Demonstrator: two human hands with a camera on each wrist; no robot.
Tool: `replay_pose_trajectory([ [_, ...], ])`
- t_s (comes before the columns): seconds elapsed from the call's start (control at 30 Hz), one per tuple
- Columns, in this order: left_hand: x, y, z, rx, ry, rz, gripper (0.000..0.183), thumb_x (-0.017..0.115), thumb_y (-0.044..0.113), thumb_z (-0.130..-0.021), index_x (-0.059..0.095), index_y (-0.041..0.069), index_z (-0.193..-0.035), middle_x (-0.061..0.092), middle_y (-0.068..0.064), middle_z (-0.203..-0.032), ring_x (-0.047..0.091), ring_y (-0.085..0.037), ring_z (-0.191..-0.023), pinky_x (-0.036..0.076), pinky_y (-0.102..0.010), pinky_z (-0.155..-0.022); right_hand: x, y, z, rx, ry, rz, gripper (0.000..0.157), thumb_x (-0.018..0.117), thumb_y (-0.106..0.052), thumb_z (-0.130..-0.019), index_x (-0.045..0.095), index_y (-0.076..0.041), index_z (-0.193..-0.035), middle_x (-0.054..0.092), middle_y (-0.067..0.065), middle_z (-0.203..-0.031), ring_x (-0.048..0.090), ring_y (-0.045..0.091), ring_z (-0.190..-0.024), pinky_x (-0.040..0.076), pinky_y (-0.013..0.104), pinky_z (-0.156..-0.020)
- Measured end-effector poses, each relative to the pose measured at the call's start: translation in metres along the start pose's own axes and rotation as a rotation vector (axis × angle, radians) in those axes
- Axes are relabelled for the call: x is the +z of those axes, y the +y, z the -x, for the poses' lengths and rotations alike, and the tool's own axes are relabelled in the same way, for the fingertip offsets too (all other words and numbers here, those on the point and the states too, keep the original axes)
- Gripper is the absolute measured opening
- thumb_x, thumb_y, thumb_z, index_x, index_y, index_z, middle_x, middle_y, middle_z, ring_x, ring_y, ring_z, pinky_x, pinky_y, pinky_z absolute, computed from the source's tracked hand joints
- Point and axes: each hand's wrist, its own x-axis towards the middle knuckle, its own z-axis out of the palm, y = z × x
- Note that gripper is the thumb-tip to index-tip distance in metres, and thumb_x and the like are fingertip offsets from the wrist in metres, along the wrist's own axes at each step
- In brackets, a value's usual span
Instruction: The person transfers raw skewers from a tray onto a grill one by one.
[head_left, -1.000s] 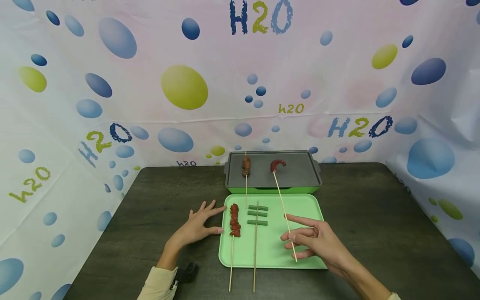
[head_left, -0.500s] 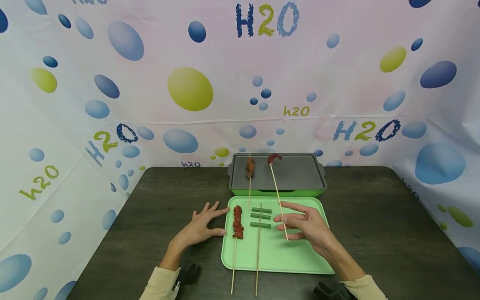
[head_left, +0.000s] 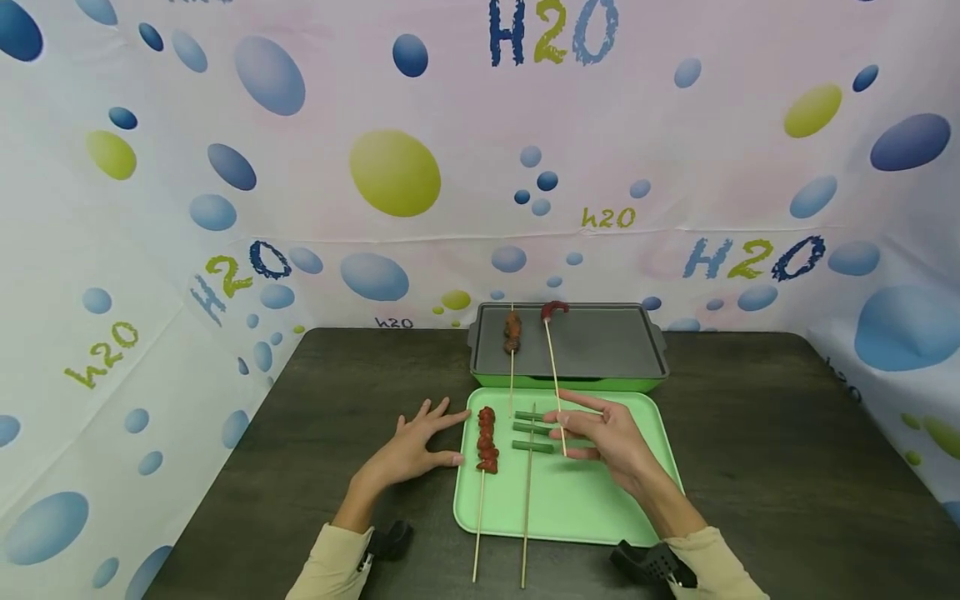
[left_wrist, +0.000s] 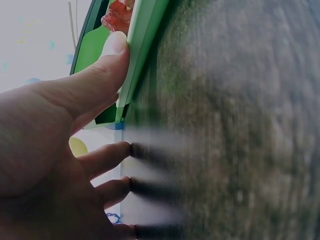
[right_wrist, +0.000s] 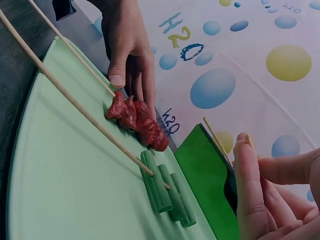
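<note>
My right hand [head_left: 611,433] pinches the lower end of a thin wooden skewer [head_left: 552,358] between thumb and fingers. A curled dark red food piece [head_left: 553,310] sits at its far tip, over the grill's back edge; I cannot tell if it touches. My left hand [head_left: 411,446] lies spread at the left edge of the light green tray [head_left: 577,508], its thumb and index finger touching the rim. On the tray are a red meat skewer [head_left: 487,442] and a skewer of green stalk pieces [head_left: 532,447], partly behind my right hand. A browned meat skewer [head_left: 512,332] lies on the grill.
The green grill with a flat dark plate [head_left: 600,342] stands behind the tray, against a patterned backdrop [head_left: 420,108]. Two skewer sticks stick out past the tray's front edge over the dark wood table [head_left: 322,392].
My right hand has moved left and away from me with its skewer, so the curled red piece is now nearer the browned skewer. The left hand stays at the tray's edge.
</note>
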Motion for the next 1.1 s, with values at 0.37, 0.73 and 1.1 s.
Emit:
replay_pose_trajectory([
  [0.37, -0.001, 0.0, -0.001, -0.007, 0.005, 0.002, 0.073, 0.076, 0.03, -0.094, 0.045, 0.012, -0.157, 0.019, -0.028, -0.165, 0.002, -0.054, -0.152, -0.003, -0.083, -0.107, -0.006, 0.008, -0.01, -0.012, -0.01, -0.021, 0.059, 0.065, -0.013, -0.103, 0.042, 0.0, -0.156, 0.072, 0.018, -0.123, 0.076, 0.016, -0.094, 0.061, 0.033, -0.078],
  [0.73, 0.005, 0.0, -0.002, -0.021, 0.025, 0.005, 0.073, 0.078, 0.029, -0.091, 0.048, 0.013, -0.156, 0.022, -0.026, -0.165, 0.003, -0.052, -0.153, -0.003, -0.082, -0.109, -0.017, 0.007, -0.004, -0.05, -0.023, 0.004, 0.054, 0.062, -0.014, -0.105, 0.044, 0.002, -0.153, 0.064, 0.027, -0.133, 0.074, 0.023, -0.103, 0.06, 0.039, -0.085],
  [1.1, 0.001, 0.001, -0.001, -0.018, 0.003, 0.029, 0.076, 0.079, 0.029, -0.09, 0.046, 0.013, -0.157, 0.02, -0.027, -0.166, 0.003, -0.052, -0.152, -0.004, -0.082, -0.108, -0.029, 0.008, 0.019, 0.025, -0.137, 0.114, 0.054, 0.059, -0.018, -0.106, 0.043, 0.009, -0.151, 0.067, 0.027, -0.126, 0.073, 0.031, -0.103, 0.06, 0.046, -0.085],
])
